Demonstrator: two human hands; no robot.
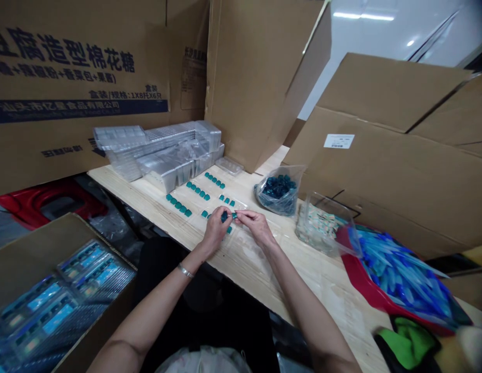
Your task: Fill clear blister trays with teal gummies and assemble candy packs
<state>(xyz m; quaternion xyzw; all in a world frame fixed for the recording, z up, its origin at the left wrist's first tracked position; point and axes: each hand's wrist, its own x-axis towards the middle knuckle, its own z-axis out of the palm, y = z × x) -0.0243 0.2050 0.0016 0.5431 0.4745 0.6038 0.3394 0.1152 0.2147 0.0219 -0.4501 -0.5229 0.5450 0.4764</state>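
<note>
Near the middle of the table my left hand [215, 229] is closed around a small dark teal piece [224, 216]. My right hand [256, 225] meets it from the right, thumb and finger pinching another small teal piece [234, 215]. Whether these are caps or cubes is too small to tell. Around the hands, similar pieces stand in short rows: a front row [178, 205], a middle row [198, 190] and a back row [215, 180]. They appear to sit in clear plastic trays. Behind my right hand stands a clear bag [277, 199] full of dark teal pieces.
Stacked clear plastic trays [174, 155] lie at the back left. To the right are a clear box [316, 225] of small pale pieces and a red basin [363, 285] of blue pointed pieces. Cardboard boxes [260, 67] wall the back. An open carton [70, 228] holds packed trays at left.
</note>
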